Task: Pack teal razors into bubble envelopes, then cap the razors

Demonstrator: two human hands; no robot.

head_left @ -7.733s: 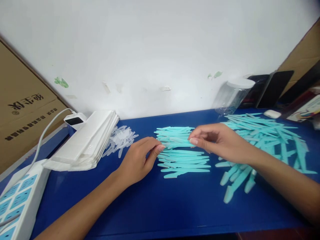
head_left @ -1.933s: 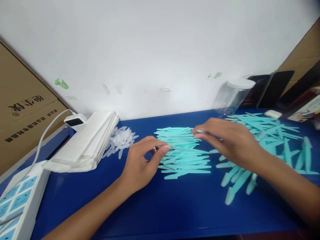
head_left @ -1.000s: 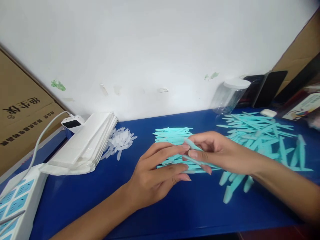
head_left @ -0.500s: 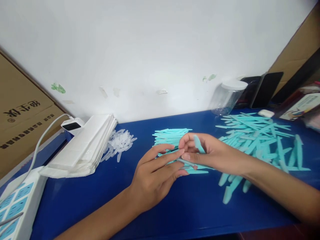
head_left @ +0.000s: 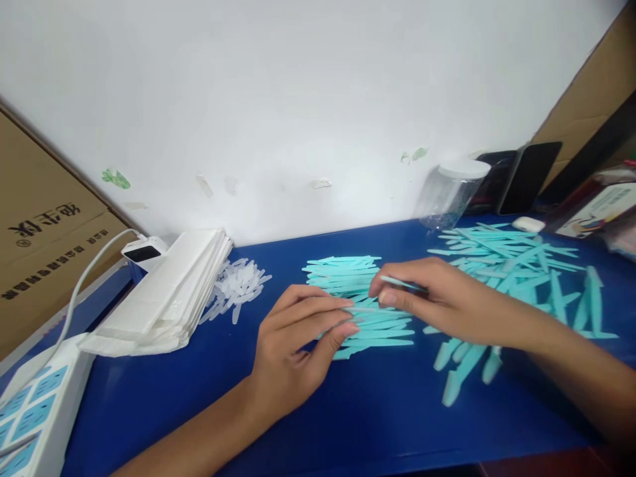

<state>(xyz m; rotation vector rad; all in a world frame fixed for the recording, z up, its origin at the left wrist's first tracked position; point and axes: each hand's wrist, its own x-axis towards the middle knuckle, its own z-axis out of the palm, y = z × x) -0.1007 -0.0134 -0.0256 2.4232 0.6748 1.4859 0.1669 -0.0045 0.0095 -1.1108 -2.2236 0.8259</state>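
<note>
The left ends of several turquoise pieces (head_left: 380,333) were concealed behind the left fingers (head_left: 313,307); whether those fingers gripped anything could not be determined. The rear end of the held piece (head_left: 397,282) was concealed within the right fingers (head_left: 405,303), which appeared slightly blurred. Right of them, the right forearm (head_left: 556,351) covered part of the loose pile (head_left: 501,265). Well left of the left fingers, the power strip (head_left: 37,407) and carton (head_left: 54,245) were cut off by the left edge; the carton's smallest mark was illegible. Far right of the right fingers, a packet (head_left: 603,209) was cut off, its label print too small to read.
</note>
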